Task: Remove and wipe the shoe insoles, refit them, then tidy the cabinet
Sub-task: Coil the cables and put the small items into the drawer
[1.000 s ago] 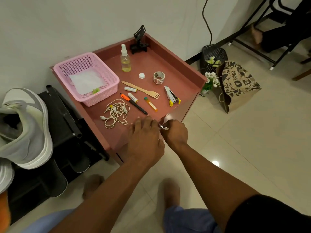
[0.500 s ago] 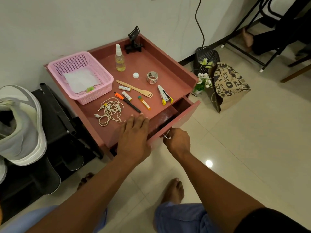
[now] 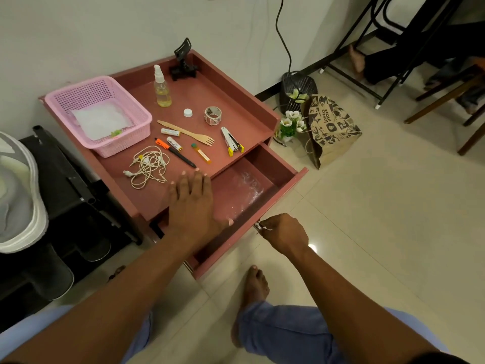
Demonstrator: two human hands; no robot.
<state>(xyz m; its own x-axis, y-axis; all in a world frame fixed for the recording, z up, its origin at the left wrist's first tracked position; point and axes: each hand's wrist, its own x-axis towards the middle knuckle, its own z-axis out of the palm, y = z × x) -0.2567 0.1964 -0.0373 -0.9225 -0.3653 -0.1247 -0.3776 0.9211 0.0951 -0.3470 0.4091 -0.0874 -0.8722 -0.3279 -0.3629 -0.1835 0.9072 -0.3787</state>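
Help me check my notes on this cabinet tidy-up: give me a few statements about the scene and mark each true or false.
1. The drawer is pulled open. True.
2. The right hand grips the wooden fork. False: it pinches the drawer's small metal handle; the wooden fork lies untouched on the cabinet top.
3. The left hand rests flat on the front edge of the cabinet top, fingers straight. True.
4. The spray bottle stands inside the pink basket. False: it stands on the cabinet top, beside the pink basket.
5. The tangled earphones lie in the drawer. False: they lie on the cabinet top; the drawer shows only whitish smears.
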